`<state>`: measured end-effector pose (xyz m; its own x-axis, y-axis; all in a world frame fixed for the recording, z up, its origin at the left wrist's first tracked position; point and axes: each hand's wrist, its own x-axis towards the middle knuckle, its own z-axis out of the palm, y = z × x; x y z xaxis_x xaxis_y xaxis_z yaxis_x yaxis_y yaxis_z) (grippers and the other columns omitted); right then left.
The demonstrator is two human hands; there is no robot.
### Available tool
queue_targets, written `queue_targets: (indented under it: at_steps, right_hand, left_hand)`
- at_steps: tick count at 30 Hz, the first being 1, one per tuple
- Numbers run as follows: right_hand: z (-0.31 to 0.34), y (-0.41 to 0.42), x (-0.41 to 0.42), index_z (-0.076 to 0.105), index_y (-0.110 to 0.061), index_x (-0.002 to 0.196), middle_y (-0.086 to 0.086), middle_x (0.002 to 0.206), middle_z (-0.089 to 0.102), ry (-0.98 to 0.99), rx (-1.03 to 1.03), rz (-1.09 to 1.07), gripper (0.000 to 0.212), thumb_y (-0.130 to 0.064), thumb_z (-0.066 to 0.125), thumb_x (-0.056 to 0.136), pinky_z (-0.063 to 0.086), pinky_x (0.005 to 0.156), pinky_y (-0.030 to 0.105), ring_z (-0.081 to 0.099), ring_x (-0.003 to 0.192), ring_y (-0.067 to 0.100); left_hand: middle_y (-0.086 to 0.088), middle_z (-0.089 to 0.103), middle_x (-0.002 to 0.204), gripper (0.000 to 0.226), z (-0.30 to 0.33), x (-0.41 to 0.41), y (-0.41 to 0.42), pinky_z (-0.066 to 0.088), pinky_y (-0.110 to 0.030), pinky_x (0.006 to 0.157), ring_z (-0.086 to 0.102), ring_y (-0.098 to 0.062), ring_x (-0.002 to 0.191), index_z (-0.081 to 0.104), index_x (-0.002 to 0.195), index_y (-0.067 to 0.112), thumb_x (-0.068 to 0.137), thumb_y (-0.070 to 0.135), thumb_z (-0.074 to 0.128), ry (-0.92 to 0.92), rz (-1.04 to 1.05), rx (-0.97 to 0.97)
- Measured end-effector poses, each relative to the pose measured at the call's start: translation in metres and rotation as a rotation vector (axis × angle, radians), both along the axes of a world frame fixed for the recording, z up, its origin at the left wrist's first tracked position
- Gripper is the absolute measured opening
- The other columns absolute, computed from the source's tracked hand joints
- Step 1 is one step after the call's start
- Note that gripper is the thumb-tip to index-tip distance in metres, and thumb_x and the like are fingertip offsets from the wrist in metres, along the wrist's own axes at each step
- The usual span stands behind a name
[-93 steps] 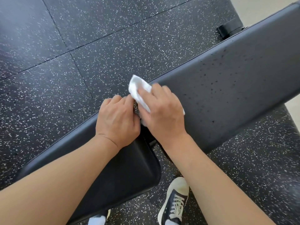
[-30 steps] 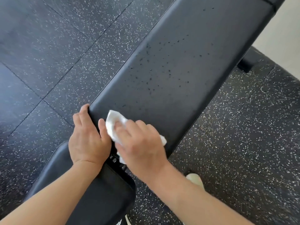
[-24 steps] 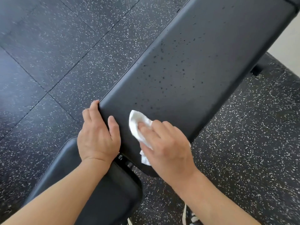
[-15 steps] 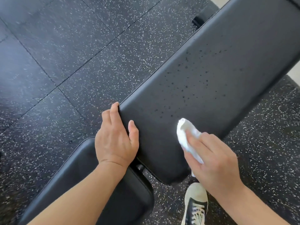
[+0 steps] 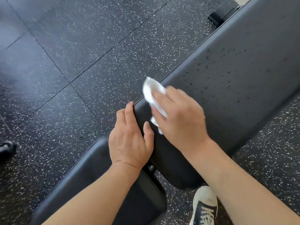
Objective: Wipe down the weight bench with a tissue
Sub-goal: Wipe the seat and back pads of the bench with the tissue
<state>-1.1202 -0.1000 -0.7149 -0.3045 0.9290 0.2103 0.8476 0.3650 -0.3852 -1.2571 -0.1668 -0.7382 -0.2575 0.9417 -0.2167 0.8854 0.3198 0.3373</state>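
Note:
A black padded weight bench (image 5: pixel 235 75) runs diagonally from the upper right to the lower left, its long back pad dotted with dark droplets. The shorter seat pad (image 5: pixel 90 172) lies below it. My right hand (image 5: pixel 180 120) presses a folded white tissue (image 5: pixel 151 93) onto the left edge of the back pad, near its lower end. My left hand (image 5: pixel 129 138) rests on the pad's lower left corner, fingers curled over the edge and thumb on top, right beside the tissue hand.
Dark rubber floor tiles with white specks surround the bench. A black and white sneaker (image 5: pixel 204 207) stands under the bench's right side. A black bench foot (image 5: pixel 217 17) shows at the upper right. A dark object (image 5: pixel 6 147) sits at the left edge.
My right hand has swept the tissue from the back pad's right edge across to its left edge. The left hand kept its grip on the pad corner. The view shifted.

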Motion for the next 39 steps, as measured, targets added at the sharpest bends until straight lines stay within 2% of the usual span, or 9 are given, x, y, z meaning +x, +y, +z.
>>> queue_targets:
  at_steps: [4,7,10,14,19,23,28,33,39]
  right_hand:
    - [-0.006,-0.062,0.107,0.072,-0.012,0.128,0.002,0.078,0.057,-0.133,0.029,0.033,0.032,-0.014,0.061,0.098,0.045,0.061,0.037,0.042,0.066,0.023]
    - [-0.012,-0.076,0.130,0.073,-0.013,0.127,0.003,0.083,0.066,-0.267,0.047,0.067,0.033,-0.010,0.058,0.097,0.039,0.064,0.034,0.039,0.068,0.022]
    - [-0.014,-0.046,0.092,0.075,-0.012,0.113,0.004,0.087,0.067,-0.236,0.067,0.022,0.024,-0.017,0.056,0.100,0.035,0.064,0.033,0.041,0.068,0.024]
    - [-0.005,0.033,0.004,0.072,-0.014,0.093,0.006,0.081,0.059,-0.003,0.036,-0.187,0.013,-0.024,0.064,0.095,0.037,0.055,0.035,0.052,0.068,0.028]
    - [-0.009,0.074,-0.052,0.062,-0.024,0.106,-0.001,0.101,0.058,-0.149,-0.081,-0.117,0.014,-0.026,0.050,0.099,0.031,0.065,0.034,0.058,0.090,0.023]
    - [-0.006,0.007,0.003,0.071,-0.016,0.113,0.003,0.083,0.054,-0.008,0.013,-0.054,0.022,-0.026,0.056,0.100,0.041,0.059,0.039,0.049,0.071,0.025]
    - [-0.015,-0.087,0.117,0.072,-0.009,0.123,0.004,0.078,0.049,-0.064,0.094,0.102,0.030,-0.017,0.068,0.094,0.038,0.055,0.041,0.036,0.065,0.024]
    - [-0.023,-0.056,0.130,0.075,-0.009,0.114,0.002,0.075,0.047,-0.088,0.176,-0.058,0.021,-0.015,0.066,0.096,0.039,0.057,0.035,0.035,0.066,0.021]
    - [-0.006,0.012,0.032,0.071,-0.014,0.100,0.006,0.084,0.058,0.026,0.015,-0.337,0.015,-0.024,0.068,0.090,0.036,0.058,0.036,0.055,0.072,0.029]
  left_hand:
    - [-0.010,0.048,0.132,0.068,-0.001,0.001,0.002,0.051,-0.040,0.073,0.061,-0.033,0.095,0.036,0.152,0.010,0.094,0.046,0.038,0.004,0.003,0.010]
    - [-0.009,0.048,0.132,0.068,-0.001,0.001,0.002,0.051,-0.040,0.074,0.061,-0.032,0.097,0.036,0.152,0.010,0.094,0.046,0.039,0.008,0.001,0.008]
    - [-0.009,0.048,0.131,0.067,-0.001,0.001,0.002,0.049,-0.039,0.070,0.060,-0.032,0.093,0.036,0.151,0.010,0.094,0.046,0.038,0.012,-0.006,0.021]
    - [-0.007,0.045,0.134,0.067,0.000,0.003,0.001,0.047,-0.039,0.068,0.062,-0.036,0.088,0.035,0.152,0.013,0.094,0.047,0.036,0.020,0.011,0.017]
    - [-0.006,0.042,0.136,0.067,-0.001,0.003,0.002,0.038,-0.036,0.067,0.061,-0.039,0.088,0.032,0.152,0.016,0.093,0.048,0.034,0.030,0.001,0.017]
    - [-0.008,0.043,0.136,0.068,-0.001,0.002,0.001,0.043,-0.038,0.066,0.062,-0.039,0.086,0.032,0.153,0.014,0.093,0.047,0.033,0.020,-0.005,0.008]
    - [-0.010,0.047,0.132,0.067,-0.003,0.002,0.002,0.049,-0.041,0.066,0.062,-0.039,0.084,0.035,0.151,0.012,0.094,0.045,0.036,0.038,0.009,0.028]
    - [-0.010,0.048,0.127,0.066,-0.004,0.002,0.000,0.040,-0.037,0.062,0.060,-0.037,0.079,0.036,0.150,0.012,0.094,0.046,0.037,0.046,0.009,0.043]
    - [-0.009,0.046,0.130,0.065,-0.003,0.002,0.000,0.041,-0.040,0.064,0.060,-0.040,0.081,0.034,0.151,0.014,0.095,0.047,0.033,0.055,0.009,0.033]
